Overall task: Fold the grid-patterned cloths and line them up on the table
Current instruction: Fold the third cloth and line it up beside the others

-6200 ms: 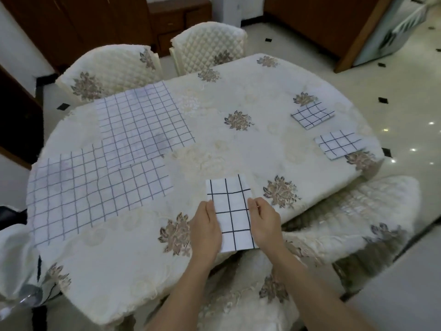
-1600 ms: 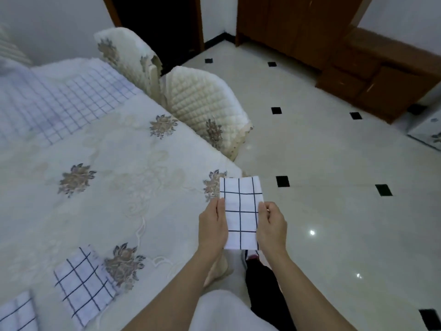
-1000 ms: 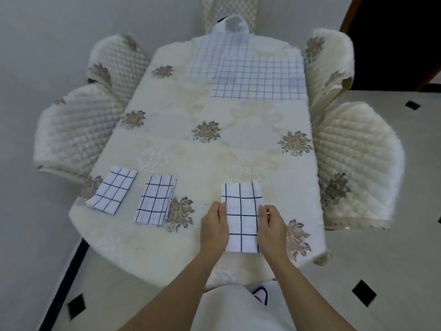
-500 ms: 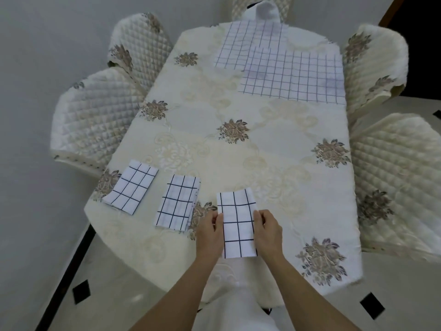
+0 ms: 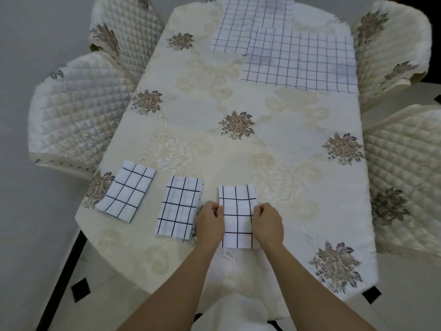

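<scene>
A folded white cloth with a black grid (image 5: 238,211) lies lengthwise near the front edge of the table (image 5: 238,103). My left hand (image 5: 210,223) pinches its left edge and my right hand (image 5: 268,223) pinches its right edge. Just to its left lies a second folded grid cloth (image 5: 179,207), and further left a third (image 5: 126,190), turned a little. At the far end two unfolded grid cloths are spread flat, one (image 5: 300,60) on the right overlapping the other (image 5: 241,20) behind it.
A cream tablecloth with brown flower prints covers the table. Quilted cream chairs stand close on both sides, one at the left (image 5: 76,111) and one at the right (image 5: 405,177). The tiled floor (image 5: 78,287) shows below the front left corner.
I have walked round to the table's end carrying the folded cloth in both hands. Over the last second it has come down beside the two folded cloths.
</scene>
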### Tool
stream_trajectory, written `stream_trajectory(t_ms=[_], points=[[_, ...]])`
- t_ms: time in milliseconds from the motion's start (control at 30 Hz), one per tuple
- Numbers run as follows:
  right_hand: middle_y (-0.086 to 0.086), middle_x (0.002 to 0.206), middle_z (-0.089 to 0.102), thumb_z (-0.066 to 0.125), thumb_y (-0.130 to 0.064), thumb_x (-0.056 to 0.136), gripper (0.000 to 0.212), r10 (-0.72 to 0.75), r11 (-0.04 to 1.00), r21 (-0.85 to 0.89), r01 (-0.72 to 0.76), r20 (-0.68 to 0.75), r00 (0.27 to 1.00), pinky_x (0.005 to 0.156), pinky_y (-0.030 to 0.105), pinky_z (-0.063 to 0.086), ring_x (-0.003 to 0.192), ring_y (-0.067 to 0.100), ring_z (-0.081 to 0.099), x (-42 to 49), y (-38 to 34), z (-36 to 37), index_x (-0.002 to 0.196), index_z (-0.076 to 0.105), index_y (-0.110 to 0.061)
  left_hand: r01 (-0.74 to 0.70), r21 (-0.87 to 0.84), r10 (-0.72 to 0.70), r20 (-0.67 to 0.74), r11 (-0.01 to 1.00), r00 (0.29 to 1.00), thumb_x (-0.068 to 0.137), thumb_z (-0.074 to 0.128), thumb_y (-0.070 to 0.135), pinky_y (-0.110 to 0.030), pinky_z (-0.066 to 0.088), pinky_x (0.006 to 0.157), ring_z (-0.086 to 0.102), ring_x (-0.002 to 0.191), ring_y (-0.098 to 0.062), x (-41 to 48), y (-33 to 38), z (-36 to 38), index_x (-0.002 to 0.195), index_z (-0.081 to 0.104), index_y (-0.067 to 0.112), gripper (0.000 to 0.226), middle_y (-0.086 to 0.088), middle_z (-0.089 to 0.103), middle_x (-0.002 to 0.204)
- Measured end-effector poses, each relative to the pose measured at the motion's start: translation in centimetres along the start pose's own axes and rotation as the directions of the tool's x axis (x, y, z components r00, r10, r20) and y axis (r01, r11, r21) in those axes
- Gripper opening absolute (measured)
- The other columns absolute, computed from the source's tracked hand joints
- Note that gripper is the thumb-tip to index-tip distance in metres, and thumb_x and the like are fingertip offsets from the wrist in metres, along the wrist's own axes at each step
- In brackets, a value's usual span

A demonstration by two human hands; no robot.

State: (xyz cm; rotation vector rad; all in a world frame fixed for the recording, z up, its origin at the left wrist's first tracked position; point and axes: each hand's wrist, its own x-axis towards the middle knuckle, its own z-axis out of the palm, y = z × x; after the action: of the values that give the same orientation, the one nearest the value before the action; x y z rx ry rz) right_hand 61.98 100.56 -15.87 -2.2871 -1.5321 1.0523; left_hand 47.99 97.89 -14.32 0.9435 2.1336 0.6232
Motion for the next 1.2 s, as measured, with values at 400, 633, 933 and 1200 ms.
stream_trajectory(t_ms=[400,633,933,1200], points=[[0.003,0.101,0.052,0.045,-0.031,0.101,0.020,-0.001,0.997,-0.082,0.001,-0.003,1.000,0.065,0.033,0.041,0.080,0.019,0.054,-0.4,-0.5,-0.7,0.103,0.054,-0.014,0.045,0.065,-0.039,-0.092,0.997,0.995,0.100,0.053,0.023,-0.033,0.047,0.071,0.058,0.086,-0.020,0.4,-0.1,0.1,0.092,0.055,0.016,0.012,-0.002,0.061,0.093],[0.008,0.118,0.054,0.044,-0.032,0.099,0.030,-0.333,0.843,-0.439,0.310,0.026,0.942,0.073,0.034,0.046,0.101,0.025,0.053,-1.1,-0.9,-4.2,0.123,0.051,-0.015,-0.091,0.095,0.097,-0.060,0.991,0.993,0.101,0.047,0.027,-0.040,0.051,0.082,0.056,0.094,-0.021,-1.5,2.2,-1.2,0.108,0.057,0.015,0.017,-0.002,0.057,0.103],[0.008,0.128,0.052,0.049,-0.039,0.096,0.043,-0.575,0.717,-0.502,0.483,-0.035,0.817,0.085,0.040,0.045,0.114,0.029,0.051,-1.0,-4.7,-12.7,0.132,0.052,-0.017,-0.519,0.483,0.576,0.036,0.705,0.816,0.101,0.045,0.038,-0.036,0.043,0.092,0.048,0.119,-0.023,-2.9,9.5,-4.3,0.140,0.048,0.019,0.043,-0.001,0.054,0.133],[0.006,0.134,0.052,0.051,-0.041,0.094,0.045,-0.730,0.608,-0.605,0.514,-0.172,0.661,0.091,0.041,0.045,0.120,0.027,0.051,-2.5,-7.4,-21.1,0.133,0.053,-0.019,-0.580,0.629,0.763,-0.034,0.518,0.645,0.096,0.047,0.046,-0.038,0.042,0.097,0.051,0.123,-0.022,-5.2,16.3,-7.7,0.139,0.050,0.023,0.049,0.002,0.056,0.138]])
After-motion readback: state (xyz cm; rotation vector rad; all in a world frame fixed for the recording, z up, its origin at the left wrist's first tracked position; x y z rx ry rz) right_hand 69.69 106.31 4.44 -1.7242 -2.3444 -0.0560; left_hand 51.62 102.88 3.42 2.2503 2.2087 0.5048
